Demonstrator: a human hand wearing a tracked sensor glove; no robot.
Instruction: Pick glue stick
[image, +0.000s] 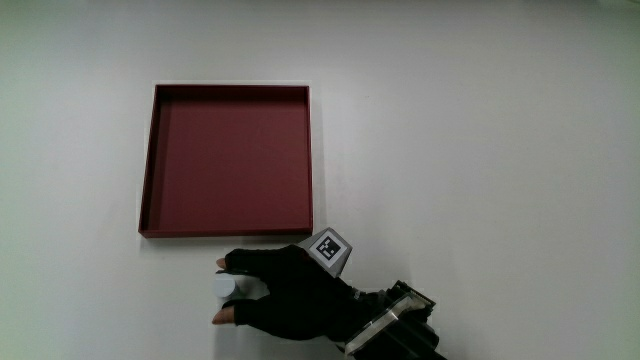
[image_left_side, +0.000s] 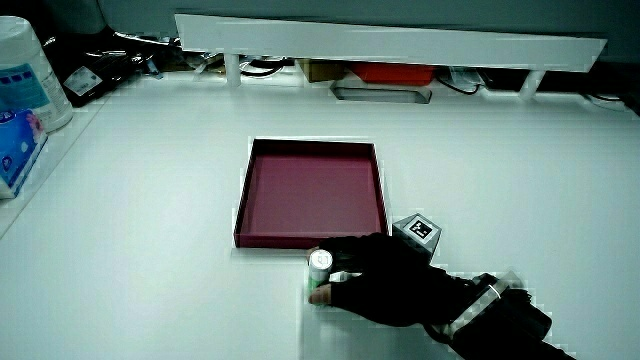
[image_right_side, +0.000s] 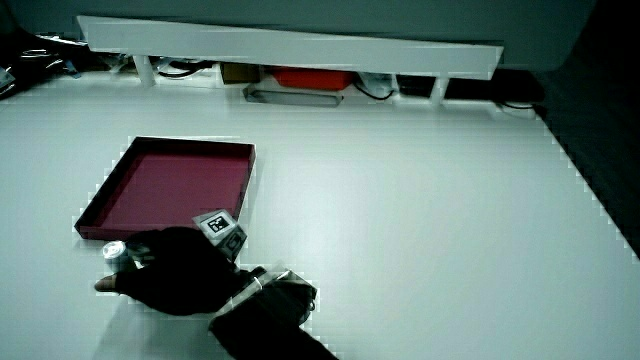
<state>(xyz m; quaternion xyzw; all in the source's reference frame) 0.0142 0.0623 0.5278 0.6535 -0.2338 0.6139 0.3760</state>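
Main view showed us the glue stick (image: 227, 288), a pale cylinder standing upright on the white table (image: 480, 150), just nearer to the person than the near wall of the dark red tray (image: 226, 232) and clear of it. We saw the hand (image: 290, 295) in its black glove curled around the stick, thumb on the side toward the person and fingers (image: 240, 263) on the side toward the tray, so the grip was closed on the glue stick. In both side views the stick's round cap (image_left_side: 320, 261) poked out above the glove (image_right_side: 165, 268), and the patterned cube (image_left_side: 419, 229) sat on the back of the hand beside the tray's corner. We could not tell whether the base had left the table. To finish the pick well, we judged that the hand should keep its squeeze even on the smooth, rollable barrel and raise it straight up, holding it upright. The tray's near wall stood close to the fingertips; we judged that drifting toward it could nudge the tray or knock the stick loose.
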